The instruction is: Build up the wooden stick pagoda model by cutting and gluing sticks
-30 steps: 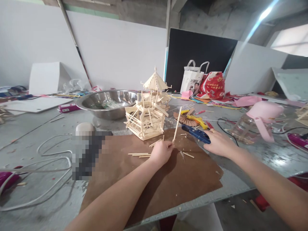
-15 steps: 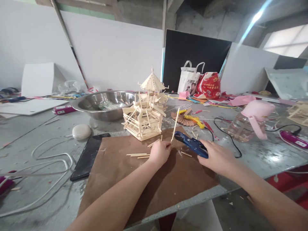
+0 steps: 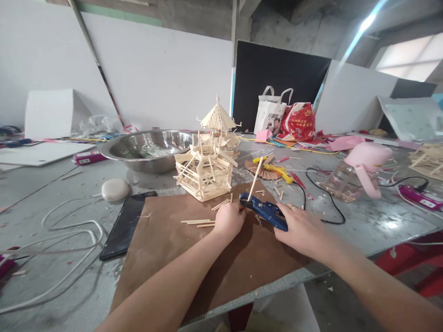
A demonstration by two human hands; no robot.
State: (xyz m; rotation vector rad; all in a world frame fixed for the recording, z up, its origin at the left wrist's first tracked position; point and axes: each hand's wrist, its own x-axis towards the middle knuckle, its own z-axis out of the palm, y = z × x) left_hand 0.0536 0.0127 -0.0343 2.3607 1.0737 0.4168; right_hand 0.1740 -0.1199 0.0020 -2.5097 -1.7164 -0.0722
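My left hand (image 3: 230,220) is closed around the lower end of a thin wooden stick (image 3: 255,177), which points up and leans slightly right. In my right hand (image 3: 300,229) is a blue hand cutter (image 3: 266,210), its head meeting the stick just above my left fingers. Whether its jaws are closed on the stick I cannot tell. Several cut sticks (image 3: 198,222) lie on the brown sheet (image 3: 169,258), left of my left hand. Beyond it stands a small pavilion model (image 3: 205,177) built of sticks, with a pointed roof (image 3: 217,116) behind it.
A steel basin (image 3: 138,159) stands at the back left. A black phone (image 3: 126,226) and a white case (image 3: 115,189) lie left of the sheet. To the right are a yellow glue gun (image 3: 282,172) with a black cord and a pink-lidded bottle (image 3: 349,177). Bags (image 3: 299,121) stand at the back.
My right hand has moved left with the cutter, bringing its head from beside the stick onto it. The stick leans a little more to the right; my left hand stays nearly in place.
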